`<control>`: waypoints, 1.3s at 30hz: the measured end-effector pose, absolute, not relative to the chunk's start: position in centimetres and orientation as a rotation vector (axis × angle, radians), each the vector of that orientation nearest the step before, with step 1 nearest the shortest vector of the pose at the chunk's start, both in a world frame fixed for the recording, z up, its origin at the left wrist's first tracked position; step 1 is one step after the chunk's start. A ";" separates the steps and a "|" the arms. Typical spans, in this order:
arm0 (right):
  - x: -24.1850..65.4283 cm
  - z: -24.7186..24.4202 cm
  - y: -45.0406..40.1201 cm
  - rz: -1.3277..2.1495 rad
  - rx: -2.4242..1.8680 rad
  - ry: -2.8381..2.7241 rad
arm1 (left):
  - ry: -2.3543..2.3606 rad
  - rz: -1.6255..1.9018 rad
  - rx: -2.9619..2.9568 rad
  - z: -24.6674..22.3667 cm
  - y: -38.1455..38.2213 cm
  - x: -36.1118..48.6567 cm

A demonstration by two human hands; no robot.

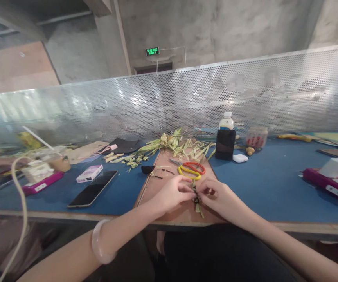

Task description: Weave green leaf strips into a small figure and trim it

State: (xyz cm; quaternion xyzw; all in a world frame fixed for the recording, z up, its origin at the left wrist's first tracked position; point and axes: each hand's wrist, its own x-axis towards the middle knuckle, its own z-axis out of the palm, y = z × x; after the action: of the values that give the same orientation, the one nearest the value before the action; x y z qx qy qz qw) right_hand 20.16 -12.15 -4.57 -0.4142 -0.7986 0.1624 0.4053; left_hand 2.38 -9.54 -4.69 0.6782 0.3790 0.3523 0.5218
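Note:
Both hands meet over a pinkish-brown board (175, 209) near the table's front edge. Between them is a small bundle of green strips (197, 200) with dark thread-like parts on it. My left hand (176, 194) pinches the bundle from the left, fingers closed. From the right, my right hand (217, 196) pinches it too, fingertips almost touching those of the left. Just beyond the fingers lie scissors (200, 168) with one red and one yellow handle loop. A pile of pale green leaf strips (171, 144) covers the far end of the board.
On the blue table (263, 184), a phone (94, 189) and small box (89, 173) lie left. A black upright device (225, 144), bottle (227, 120), white case (240, 158) and jar (256, 138) stand back right. Purple-based holders sit at both sides; another person's arm shows far left.

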 end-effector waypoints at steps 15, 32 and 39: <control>20.3 -4.7 -12.7 0.376 -0.997 -2.072 | 0.920 0.802 1.844 -4.3 -9.7 2.5; 21.2 -3.7 -11.8 0.616 -1.087 -2.100 | 0.940 0.784 1.987 -3.5 -10.4 2.5; 20.4 -4.2 -12.1 0.470 -1.069 -2.072 | 0.947 0.786 2.010 -3.6 -10.1 2.3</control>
State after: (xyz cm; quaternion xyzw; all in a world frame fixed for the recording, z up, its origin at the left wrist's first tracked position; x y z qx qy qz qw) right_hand 20.35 -12.11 -4.19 -0.4170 -0.8086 0.1834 0.3724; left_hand 2.26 -10.15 -3.62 0.7882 0.3712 0.3080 0.3823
